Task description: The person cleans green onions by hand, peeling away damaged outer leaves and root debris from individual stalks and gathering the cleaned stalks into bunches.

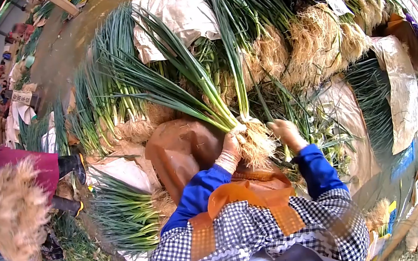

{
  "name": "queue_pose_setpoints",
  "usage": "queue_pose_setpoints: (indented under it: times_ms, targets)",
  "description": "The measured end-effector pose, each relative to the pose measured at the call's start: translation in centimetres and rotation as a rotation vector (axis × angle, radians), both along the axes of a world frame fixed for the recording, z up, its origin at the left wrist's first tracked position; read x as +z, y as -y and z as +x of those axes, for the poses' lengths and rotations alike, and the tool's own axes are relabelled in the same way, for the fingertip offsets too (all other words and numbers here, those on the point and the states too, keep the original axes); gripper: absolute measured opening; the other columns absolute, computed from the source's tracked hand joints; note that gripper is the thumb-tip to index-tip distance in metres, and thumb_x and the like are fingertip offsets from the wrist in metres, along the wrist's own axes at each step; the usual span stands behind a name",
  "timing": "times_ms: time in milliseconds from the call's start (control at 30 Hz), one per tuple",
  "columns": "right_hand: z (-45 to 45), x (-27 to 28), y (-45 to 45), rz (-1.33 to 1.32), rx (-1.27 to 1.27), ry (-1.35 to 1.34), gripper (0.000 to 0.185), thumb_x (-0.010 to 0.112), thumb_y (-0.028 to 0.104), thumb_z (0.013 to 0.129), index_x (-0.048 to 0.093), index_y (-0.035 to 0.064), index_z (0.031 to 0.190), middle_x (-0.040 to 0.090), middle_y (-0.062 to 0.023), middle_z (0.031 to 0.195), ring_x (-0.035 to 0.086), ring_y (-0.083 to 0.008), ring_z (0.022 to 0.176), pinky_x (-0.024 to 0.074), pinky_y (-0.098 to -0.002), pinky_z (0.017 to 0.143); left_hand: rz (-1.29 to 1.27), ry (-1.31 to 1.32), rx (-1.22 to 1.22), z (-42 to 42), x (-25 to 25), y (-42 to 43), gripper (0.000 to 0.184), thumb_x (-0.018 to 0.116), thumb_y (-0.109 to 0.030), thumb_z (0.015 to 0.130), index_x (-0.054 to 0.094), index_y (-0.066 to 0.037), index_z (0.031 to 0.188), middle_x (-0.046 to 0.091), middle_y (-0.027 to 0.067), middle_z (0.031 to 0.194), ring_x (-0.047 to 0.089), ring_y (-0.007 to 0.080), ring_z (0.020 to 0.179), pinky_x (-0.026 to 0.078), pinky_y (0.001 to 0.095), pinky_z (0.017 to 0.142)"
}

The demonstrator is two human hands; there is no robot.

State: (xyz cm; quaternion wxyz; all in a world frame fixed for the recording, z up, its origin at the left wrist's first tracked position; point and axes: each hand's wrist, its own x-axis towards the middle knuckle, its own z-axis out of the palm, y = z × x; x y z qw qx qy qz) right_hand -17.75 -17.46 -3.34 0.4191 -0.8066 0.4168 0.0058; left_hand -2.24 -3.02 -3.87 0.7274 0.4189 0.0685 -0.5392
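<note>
My left hand [229, 149] is closed around the lower stems of a few green onions [218, 104]. Their long leaves fan up and to the left, and pale stringy roots [258, 147] hang between my two hands. Just right of those roots, my right hand [286, 134] has its fingers curled together on a dark green onion leaf [264, 105], which runs upward from the fingertips. An orange-brown plastic apron [184, 147] covers my lap under the hands.
Bundled green onions [119, 52] with thick roots [314, 42] form a row ahead, partly under a pale sheet [173, 17]. Loose leaves [322, 127] litter the ground at right. A pile of onions [127, 213] lies left. A person [36, 164] carrying a rooty bundle [11, 214] is at far left.
</note>
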Motion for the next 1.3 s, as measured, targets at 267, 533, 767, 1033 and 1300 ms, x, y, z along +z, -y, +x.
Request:
queue_pose_setpoints:
  times_ms: [267, 533, 767, 1033, 1300]
  targets:
    - [4.8, 7.3, 0.7, 0.431, -0.101, 0.296, 0.049, 0.056, 0.039, 0.087, 0.055, -0.0023, 0.113, 0.063, -0.0145, 0.101, 0.060, -0.0197, 0.091, 0.0471, -0.0294, 0.079, -0.065, -0.050, -0.024, -0.5, -1.0, 1.1, 0.024, 0.058, -0.007, 0.076, 0.060, -0.002, 0.100, 0.059, 0.0011, 0.076, 0.054, 0.0090, 0.060, 0.044, 0.0192, 0.051]
    - [3.9, 5.6, -1.8, -0.401, 0.470, 0.416, 0.049, 0.056, 0.035, 0.084, 0.042, 0.0046, 0.048, 0.044, -0.0135, 0.047, 0.045, -0.0327, 0.041, 0.0362, -0.0409, 0.042, -0.043, -0.004, -0.023, 0.0, 1.1, 0.7, 0.035, 0.056, -0.003, 0.075, 0.056, -0.003, 0.110, 0.061, 0.0032, 0.084, 0.056, 0.0101, 0.065, 0.047, 0.0184, 0.054]
    - [5.8, 8.4, 2.5, -0.455, 0.087, 0.012, 0.041, 0.061, 0.048, 0.079, 0.058, 0.0073, 0.072, 0.059, -0.0100, 0.066, 0.060, -0.0241, 0.060, 0.0494, -0.0373, 0.057, 0.004, 0.008, -0.012, -1.7, 0.8, 2.0, 0.034, 0.059, 0.000, 0.078, 0.057, -0.007, 0.111, 0.058, -0.0005, 0.081, 0.053, 0.0071, 0.061, 0.042, 0.0173, 0.047]
    - [11.3, 1.0, 2.8, 0.448, -0.257, 0.632, 0.033, 0.062, 0.026, 0.086, 0.061, -0.0020, 0.104, 0.065, -0.0065, 0.091, 0.056, -0.0089, 0.085, 0.0458, -0.0260, 0.071, -0.016, -0.109, -0.023, -1.3, 2.7, 1.4, 0.015, 0.060, -0.001, 0.077, 0.057, -0.003, 0.091, 0.052, 0.0006, 0.067, 0.048, 0.0109, 0.050, 0.041, 0.0217, 0.046]
    - [7.9, 1.6, 2.2, -0.786, 0.116, 0.063, 0.035, 0.050, 0.036, 0.088, 0.056, 0.0115, 0.064, 0.059, -0.0105, 0.058, 0.060, -0.0303, 0.054, 0.0460, -0.0379, 0.045, 0.040, -0.013, 0.051, -1.9, 0.6, 1.8, 0.026, 0.057, -0.001, 0.076, 0.057, -0.004, 0.101, 0.057, 0.0036, 0.076, 0.047, 0.0080, 0.051, 0.040, 0.0184, 0.043]
